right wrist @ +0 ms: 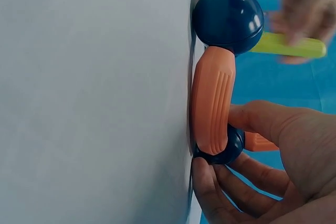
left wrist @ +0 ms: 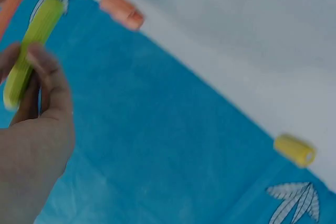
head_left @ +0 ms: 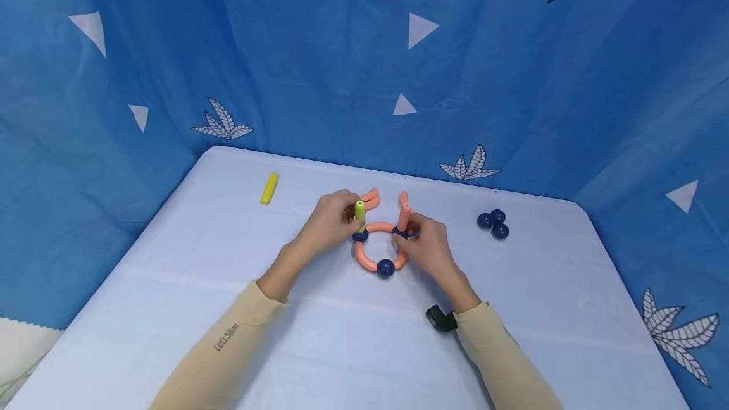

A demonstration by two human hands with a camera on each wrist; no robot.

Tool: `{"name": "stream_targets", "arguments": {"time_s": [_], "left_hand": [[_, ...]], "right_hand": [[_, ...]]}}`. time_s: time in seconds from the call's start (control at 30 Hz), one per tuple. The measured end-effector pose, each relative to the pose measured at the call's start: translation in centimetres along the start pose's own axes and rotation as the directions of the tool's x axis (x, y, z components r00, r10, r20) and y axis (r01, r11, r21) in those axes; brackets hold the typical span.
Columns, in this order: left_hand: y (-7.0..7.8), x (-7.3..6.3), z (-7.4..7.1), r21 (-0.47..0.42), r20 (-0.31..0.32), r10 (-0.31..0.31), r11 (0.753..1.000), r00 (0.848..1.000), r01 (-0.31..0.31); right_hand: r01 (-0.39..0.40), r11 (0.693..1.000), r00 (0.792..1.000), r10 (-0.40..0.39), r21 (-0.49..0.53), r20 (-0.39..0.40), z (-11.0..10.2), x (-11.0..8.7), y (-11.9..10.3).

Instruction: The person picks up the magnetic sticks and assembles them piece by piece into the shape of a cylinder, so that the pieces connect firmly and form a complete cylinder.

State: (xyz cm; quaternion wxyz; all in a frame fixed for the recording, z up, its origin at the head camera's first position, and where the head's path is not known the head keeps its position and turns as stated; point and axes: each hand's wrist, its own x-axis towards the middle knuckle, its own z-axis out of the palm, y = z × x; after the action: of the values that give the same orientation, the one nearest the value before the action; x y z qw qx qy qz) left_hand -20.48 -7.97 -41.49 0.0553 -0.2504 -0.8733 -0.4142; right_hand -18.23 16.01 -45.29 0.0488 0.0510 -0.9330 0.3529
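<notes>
A ring of curved orange sticks joined by dark blue balls lies on the table. Its front ball sits nearest the person. At the ring's left ball, a yellow-green stick stands upright, pinched between the thumb and fingers of my left hand. On the right side, my right hand grips the ring's right ball, thumb on one side and fingers on the other. From that ball rises a straight orange stick. Fingers hide part of both side balls.
Behind the ring lie loose curved orange sticks and another orange piece. A yellow stick is at the back left. Three loose dark blue balls cluster at the right. A black curved object lies beside the right sleeve.
</notes>
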Motion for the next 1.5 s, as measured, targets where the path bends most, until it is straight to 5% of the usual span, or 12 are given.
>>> {"name": "stream_targets", "arguments": {"time_s": [0.13, 0.37, 0.5, 0.63, 0.93, 1.1, 1.27, 1.4, 1.5], "left_hand": [[-0.8, -0.1, 1.1, 0.081, 0.127, -0.089, 0.994, 0.988, 0.080], [-0.9, -0.4, 1.2, 0.117, 0.151, -0.213, 0.973, 0.965, 0.197], [-1.1, -0.4, 0.8, 0.110, 0.129, -0.293, 0.954, 0.947, 0.280], [-1.6, -0.2, 0.2, 0.117, 0.127, -0.321, 0.945, 0.939, 0.307], [-2.2, 0.0, 0.1, 0.114, 0.161, -0.282, 0.957, 0.946, 0.266], [-2.0, -0.1, 0.7, 0.080, 0.239, -0.229, 0.973, 0.944, 0.215], [-1.3, -0.3, 1.9, 0.043, 0.307, -0.113, 0.994, 0.945, 0.104], [-0.9, -0.4, 2.5, -0.005, 0.343, -0.038, 0.999, 0.938, 0.042], [-0.9, -0.2, 1.9, -0.003, 0.348, -0.056, 0.998, 0.936, 0.061]], "right_hand": [[0.012, 1.000, 1.000, -0.012, 0.008, 0.009, 0.1, 0.3, -0.1], [0.018, 1.000, 0.999, -0.019, 0.006, 0.047, -0.1, 0.5, -0.5], [0.038, 0.999, 0.986, -0.040, 0.013, 0.162, -0.7, 0.1, -1.0], [0.068, 0.998, 0.944, -0.066, 0.007, 0.322, -1.7, -0.2, -1.7], [0.124, 0.992, 0.886, -0.110, -0.001, 0.451, -2.6, -0.4, -2.2], [0.119, 0.993, 0.906, -0.109, 0.000, 0.410, -2.4, -0.5, -1.8], [0.107, 0.993, 0.934, -0.117, 0.049, 0.336, -1.7, -0.3, -1.2], [0.092, 0.980, 0.921, -0.152, 0.178, 0.359, -1.2, 0.0, -0.7], [0.082, 0.969, 0.908, -0.170, 0.234, 0.383, -0.8, 0.1, -0.6]]}}
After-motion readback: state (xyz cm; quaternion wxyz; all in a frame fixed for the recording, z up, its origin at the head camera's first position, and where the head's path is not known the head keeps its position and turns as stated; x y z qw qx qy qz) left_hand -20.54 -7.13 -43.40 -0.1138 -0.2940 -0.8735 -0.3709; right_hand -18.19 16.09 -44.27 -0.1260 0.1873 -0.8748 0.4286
